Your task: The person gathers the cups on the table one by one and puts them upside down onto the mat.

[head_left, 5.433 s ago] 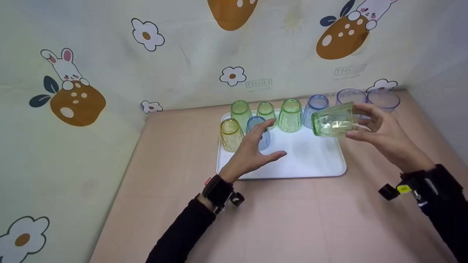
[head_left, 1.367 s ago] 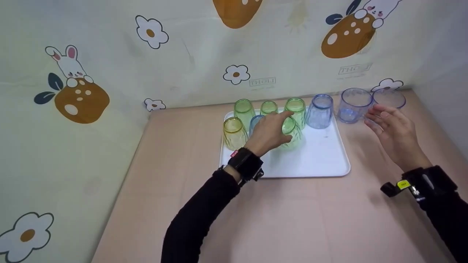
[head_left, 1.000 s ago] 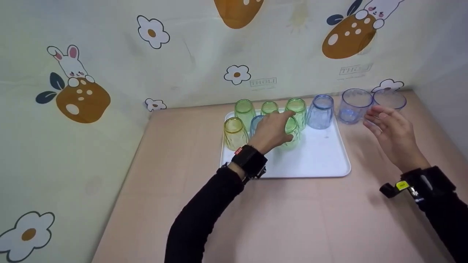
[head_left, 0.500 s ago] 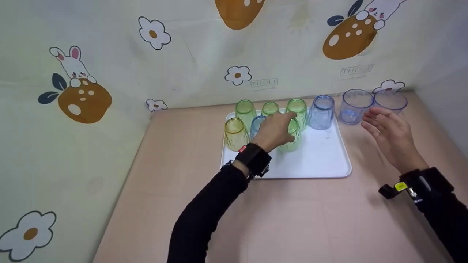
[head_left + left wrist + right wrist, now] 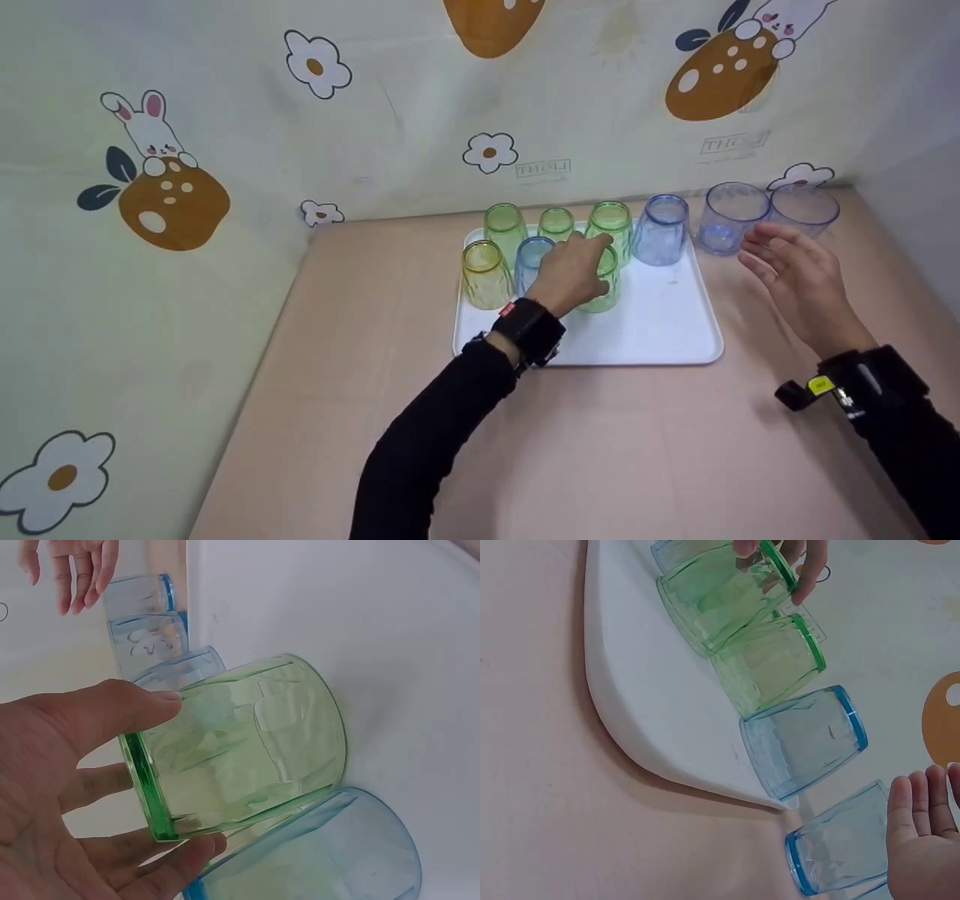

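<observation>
Thumb and fingers of my left hand [image 5: 566, 277] grip a green glass [image 5: 247, 750] near its base. It stands upside down in the front row on the white tray [image 5: 645, 334]. Right beside it in that row is an inverted blue glass [image 5: 531, 259], partly behind the hand, then a yellow glass [image 5: 486, 281]. My right hand [image 5: 806, 289] hovers right of the tray with nothing in it, fingers loosely bent. Closest to it are two upright blue glasses [image 5: 724, 225] on the table, one partly hidden by the fingers.
Along the tray's back edge stand several inverted glasses: green ones [image 5: 504, 232] and a blue one [image 5: 661, 236] at the right end. A patterned curtain [image 5: 390, 112] rises directly behind the table [image 5: 360, 315].
The green glass, earlier tilted in my right hand, has come to stand inverted on the tray in my left hand's grip. The right hand has let go. Lately both hands barely move.
</observation>
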Demonstrator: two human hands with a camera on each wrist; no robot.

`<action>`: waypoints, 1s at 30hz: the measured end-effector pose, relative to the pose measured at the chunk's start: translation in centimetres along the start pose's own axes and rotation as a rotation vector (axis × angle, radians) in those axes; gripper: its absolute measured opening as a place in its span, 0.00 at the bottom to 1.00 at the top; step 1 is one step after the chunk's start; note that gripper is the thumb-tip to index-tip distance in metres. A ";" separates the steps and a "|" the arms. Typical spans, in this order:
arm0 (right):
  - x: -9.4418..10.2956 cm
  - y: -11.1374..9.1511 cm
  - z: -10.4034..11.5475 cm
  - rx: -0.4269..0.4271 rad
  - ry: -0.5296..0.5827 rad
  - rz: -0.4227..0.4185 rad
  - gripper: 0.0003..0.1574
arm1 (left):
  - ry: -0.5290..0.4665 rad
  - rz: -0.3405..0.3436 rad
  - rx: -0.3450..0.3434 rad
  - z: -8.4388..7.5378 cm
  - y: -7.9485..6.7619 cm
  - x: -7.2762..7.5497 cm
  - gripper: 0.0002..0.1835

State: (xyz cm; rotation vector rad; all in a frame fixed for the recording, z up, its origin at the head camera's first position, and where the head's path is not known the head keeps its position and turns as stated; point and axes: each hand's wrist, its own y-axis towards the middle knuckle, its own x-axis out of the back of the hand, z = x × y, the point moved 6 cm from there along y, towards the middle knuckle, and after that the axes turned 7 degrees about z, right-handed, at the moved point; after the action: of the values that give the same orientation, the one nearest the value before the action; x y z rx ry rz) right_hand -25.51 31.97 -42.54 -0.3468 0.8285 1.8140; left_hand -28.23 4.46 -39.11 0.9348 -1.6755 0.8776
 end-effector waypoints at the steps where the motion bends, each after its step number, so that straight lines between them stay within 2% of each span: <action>1: 0.0 0.0 0.0 -0.001 -0.002 0.000 0.16 | 0.005 -0.003 0.004 0.0 0.0 -0.1 0.31; 12: -0.2 0.0 0.2 0.000 -0.036 -0.004 0.17 | 0.044 -0.016 0.024 -0.2 -0.2 -0.6 0.26; 24: 0.3 0.0 0.5 -0.011 -0.064 -0.055 0.17 | 0.095 -0.106 0.000 -0.7 -1.4 -0.3 0.25; 30: 0.6 0.0 1.0 0.013 -0.141 -0.066 0.19 | 0.076 -0.132 -0.016 -0.6 -2.4 -0.2 0.27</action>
State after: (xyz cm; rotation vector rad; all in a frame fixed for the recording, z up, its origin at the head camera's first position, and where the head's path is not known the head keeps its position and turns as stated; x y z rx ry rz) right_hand -25.58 33.12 -42.22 -0.2325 0.7218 1.7497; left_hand -25.80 3.90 -38.85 0.9774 -1.5356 0.8008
